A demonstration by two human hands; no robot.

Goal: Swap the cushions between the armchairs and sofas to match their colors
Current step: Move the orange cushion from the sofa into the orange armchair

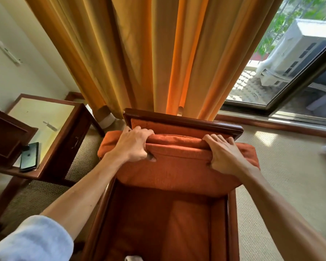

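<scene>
Hands first: the left hand (135, 146) is curling its fingers over the top edge of the orange back cushion (177, 166) with the thumb tucked into the front seam, and the right hand (224, 157) is lying over the same top edge with fingers bent and pressing into the fabric, so both are gripping it.

Working down in size, the orange curtain (158, 53) is hanging behind everything, with a glass sliding door (290, 81) beside it. In front of the curtain, the wooden-framed armchair (183, 121) is showing orange upholstery on its backrest and seat (167, 223). The cushion is sitting against the backrest, its top bulging just below the back rail and its ends spilling past both sides of the frame; whether its bottom edge is resting on the seat cannot be told. Its colour is matching the chair's.

By that match, this looks like the cushion being settled into its rightful chair, so at least this part of the swap seems nearly finished. No other armchair, sofa or cushion is showing, so what remains cannot be judged.

On the near corner of the bench (45, 119) to the left, a dark phone (29, 156) is lying flat.
</scene>
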